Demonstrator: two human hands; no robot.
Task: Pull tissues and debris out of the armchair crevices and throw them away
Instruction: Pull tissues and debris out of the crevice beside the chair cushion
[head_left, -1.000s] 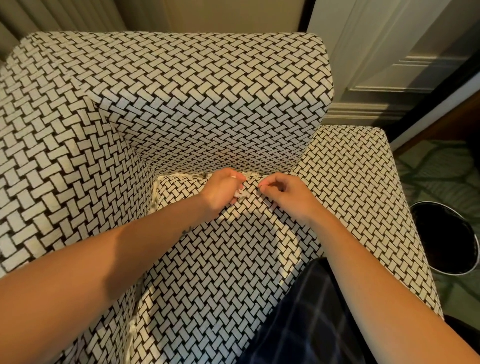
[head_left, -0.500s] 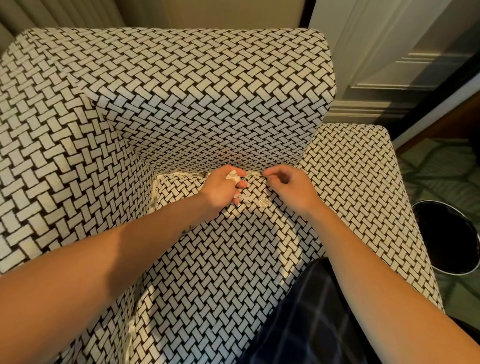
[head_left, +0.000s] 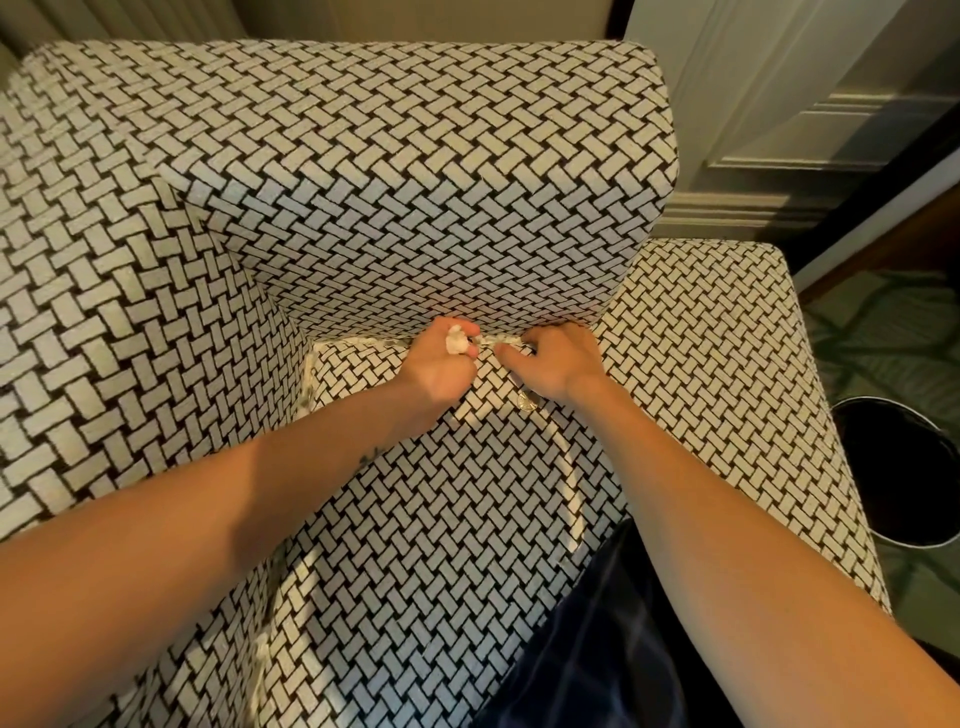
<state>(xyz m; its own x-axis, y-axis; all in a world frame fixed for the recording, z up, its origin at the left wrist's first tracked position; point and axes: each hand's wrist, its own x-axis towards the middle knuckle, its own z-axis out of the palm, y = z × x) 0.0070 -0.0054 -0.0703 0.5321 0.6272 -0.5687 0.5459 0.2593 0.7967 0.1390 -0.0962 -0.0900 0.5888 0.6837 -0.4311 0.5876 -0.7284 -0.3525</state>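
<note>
The armchair (head_left: 415, 171) has black-and-white woven upholstery. Both hands work at the crevice where the seat cushion meets the backrest. My left hand (head_left: 441, 364) holds a small crumpled white tissue wad (head_left: 456, 343) between its curled fingers. My right hand (head_left: 556, 364) has its fingertips curled into the crevice, at a pale strip of tissue (head_left: 498, 339) that runs along the gap between the two hands. A round coin-like piece (head_left: 525, 401) lies on the seat just below my right hand.
A black round waste bin (head_left: 909, 467) with a metal rim stands on the patterned carpet right of the chair's right armrest (head_left: 727, 364). A white panelled door or wall sits behind. Dark plaid fabric (head_left: 597, 649) covers the seat's front right.
Both hands slid a little deeper toward the crevice. The tissue wad now shows in my left hand, and the round piece lies uncovered on the seat below my right hand.
</note>
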